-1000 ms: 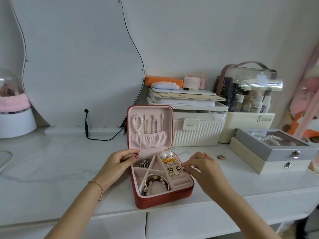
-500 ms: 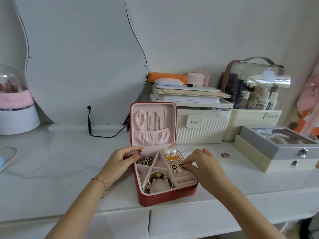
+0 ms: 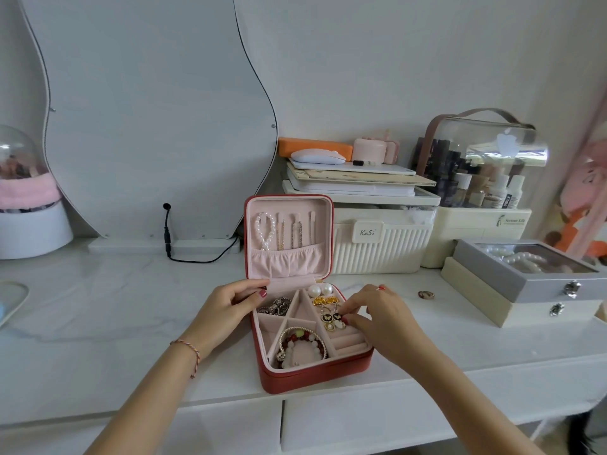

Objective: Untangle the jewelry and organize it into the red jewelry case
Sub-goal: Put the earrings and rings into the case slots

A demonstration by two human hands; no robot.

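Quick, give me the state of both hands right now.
Left hand: fingers curled round the back left edge of the red jewelry case, steadying it.
Right hand: fingertips pinching at the black butterfly earrings in the case.

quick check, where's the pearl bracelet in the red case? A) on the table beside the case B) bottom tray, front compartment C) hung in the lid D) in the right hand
C: the pearl bracelet hangs from a hook in the upright lid of the case, its lower end above the pink pocket.
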